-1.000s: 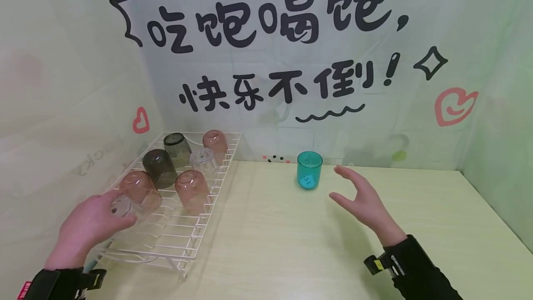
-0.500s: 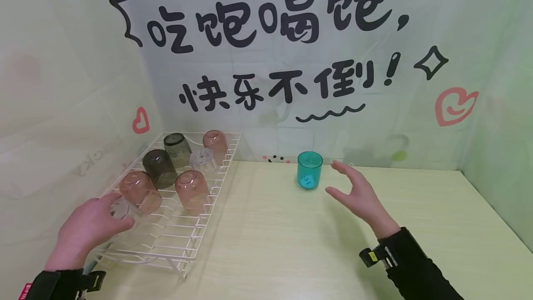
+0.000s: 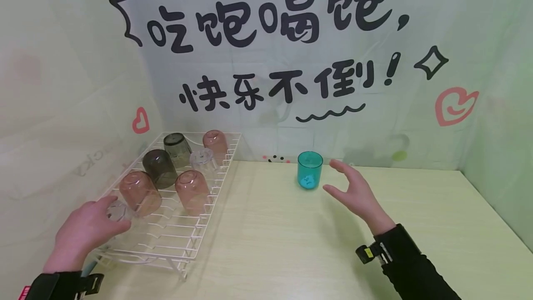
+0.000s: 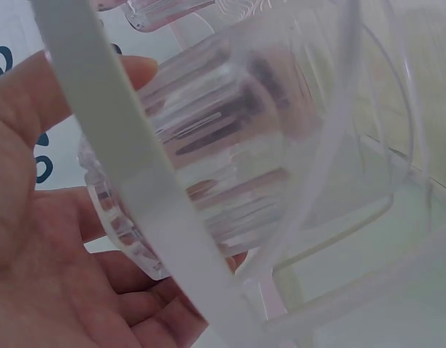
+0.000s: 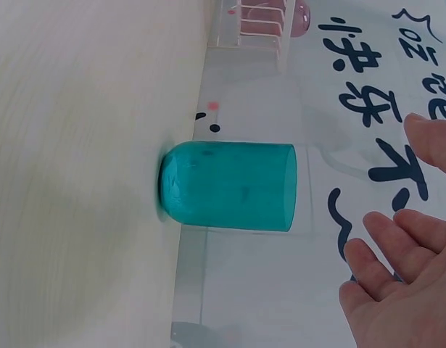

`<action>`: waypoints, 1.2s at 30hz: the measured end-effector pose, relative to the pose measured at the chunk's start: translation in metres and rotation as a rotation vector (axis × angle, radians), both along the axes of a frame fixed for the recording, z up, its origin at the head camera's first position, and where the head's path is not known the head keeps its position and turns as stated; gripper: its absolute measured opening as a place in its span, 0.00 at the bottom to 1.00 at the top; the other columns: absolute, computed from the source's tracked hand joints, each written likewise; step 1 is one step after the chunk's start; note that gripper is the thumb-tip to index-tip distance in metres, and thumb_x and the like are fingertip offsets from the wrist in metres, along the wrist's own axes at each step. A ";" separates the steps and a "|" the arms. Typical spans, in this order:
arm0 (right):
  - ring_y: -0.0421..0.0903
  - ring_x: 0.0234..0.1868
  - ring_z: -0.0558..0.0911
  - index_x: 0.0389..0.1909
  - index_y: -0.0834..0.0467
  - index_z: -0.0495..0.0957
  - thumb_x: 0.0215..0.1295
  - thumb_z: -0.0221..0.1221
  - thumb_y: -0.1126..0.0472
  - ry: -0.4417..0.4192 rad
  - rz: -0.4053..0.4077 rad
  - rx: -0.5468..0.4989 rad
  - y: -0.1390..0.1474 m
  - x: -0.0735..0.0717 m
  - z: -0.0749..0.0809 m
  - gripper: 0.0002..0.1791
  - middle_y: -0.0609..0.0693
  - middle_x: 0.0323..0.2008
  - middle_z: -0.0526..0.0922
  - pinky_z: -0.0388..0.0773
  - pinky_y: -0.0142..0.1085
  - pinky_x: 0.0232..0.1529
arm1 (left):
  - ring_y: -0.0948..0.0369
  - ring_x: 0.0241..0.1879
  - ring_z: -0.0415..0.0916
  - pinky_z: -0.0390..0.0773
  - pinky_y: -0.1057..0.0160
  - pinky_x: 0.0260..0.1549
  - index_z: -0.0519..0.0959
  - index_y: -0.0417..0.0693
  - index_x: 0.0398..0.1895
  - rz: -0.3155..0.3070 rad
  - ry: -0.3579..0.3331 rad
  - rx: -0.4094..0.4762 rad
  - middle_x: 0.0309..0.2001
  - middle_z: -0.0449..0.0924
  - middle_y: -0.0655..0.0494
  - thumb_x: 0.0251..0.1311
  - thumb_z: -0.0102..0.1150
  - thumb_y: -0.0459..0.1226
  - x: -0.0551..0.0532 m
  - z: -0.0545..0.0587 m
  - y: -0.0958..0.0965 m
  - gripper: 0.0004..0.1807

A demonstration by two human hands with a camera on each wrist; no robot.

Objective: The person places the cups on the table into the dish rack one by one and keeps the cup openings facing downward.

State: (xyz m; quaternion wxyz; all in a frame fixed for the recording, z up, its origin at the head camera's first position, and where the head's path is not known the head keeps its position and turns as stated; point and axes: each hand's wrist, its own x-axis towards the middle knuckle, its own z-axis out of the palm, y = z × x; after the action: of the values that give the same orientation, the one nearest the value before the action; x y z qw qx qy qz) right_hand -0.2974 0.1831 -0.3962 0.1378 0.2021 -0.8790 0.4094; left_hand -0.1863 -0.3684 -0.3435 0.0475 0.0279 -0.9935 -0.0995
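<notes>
A clear ribbed glass [image 4: 208, 145] stands upside down at the near left of the white wire rack [image 3: 175, 240]. My left hand [image 3: 85, 230] holds this glass around its base, thumb on one side and fingers on the other; in the left wrist view a rack bar [image 4: 128, 145] crosses in front and hides part of the grip. A teal cup [image 3: 309, 170] is upright on the table by the back wall. To its right hovers my right hand [image 3: 356, 193], thumb and fingers spread apart, touching nothing. In the right wrist view the cup [image 5: 230, 186] is apart from the fingertips.
Upside-down on the rack are pink glasses [image 3: 192, 192], dark grey glasses [image 3: 160, 169] and another clear glass [image 3: 204, 161]. A pale wooden table [image 3: 270, 235] extends right of the rack. Printed cloth walls [image 3: 266, 59] close off the back and sides.
My left hand and the clear glass have shifted slightly left and toward me. My right hand has moved a little left, closer to the teal cup, which has stayed put.
</notes>
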 end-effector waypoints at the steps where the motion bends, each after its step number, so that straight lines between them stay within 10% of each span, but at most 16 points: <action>1: 0.53 0.62 0.62 0.62 0.56 0.60 0.54 0.60 0.46 0.001 0.000 0.001 -0.001 -0.001 0.000 0.37 0.53 0.61 0.65 0.58 0.52 0.59 | 0.39 0.41 0.68 0.69 0.44 0.34 0.63 0.31 0.55 0.002 0.000 -0.002 0.44 0.69 0.29 0.44 0.60 0.53 0.000 -0.001 -0.001 0.41; 24: 0.54 0.61 0.63 0.62 0.59 0.60 0.53 0.61 0.49 0.075 -0.030 0.067 -0.014 -0.016 -0.007 0.37 0.56 0.59 0.66 0.57 0.51 0.59 | 0.33 0.46 0.62 0.67 0.39 0.37 0.54 0.27 0.59 -0.002 -0.041 0.040 0.50 0.62 0.23 0.48 0.55 0.60 -0.003 -0.007 -0.002 0.50; 36: 0.56 0.60 0.63 0.61 0.60 0.60 0.54 0.61 0.51 0.092 -0.040 0.111 -0.019 -0.023 -0.014 0.36 0.57 0.59 0.66 0.56 0.51 0.59 | 0.33 0.43 0.62 0.67 0.39 0.33 0.54 0.28 0.60 0.015 0.074 0.034 0.46 0.62 0.24 0.42 0.57 0.65 -0.001 -0.006 0.005 0.56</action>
State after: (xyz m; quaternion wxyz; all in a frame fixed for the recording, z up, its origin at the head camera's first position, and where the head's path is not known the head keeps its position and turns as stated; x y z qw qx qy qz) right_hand -0.3208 0.1645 -0.4106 0.1749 0.2103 -0.8969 0.3475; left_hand -0.1869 -0.3636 -0.3493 0.0844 0.0327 -0.9890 -0.1171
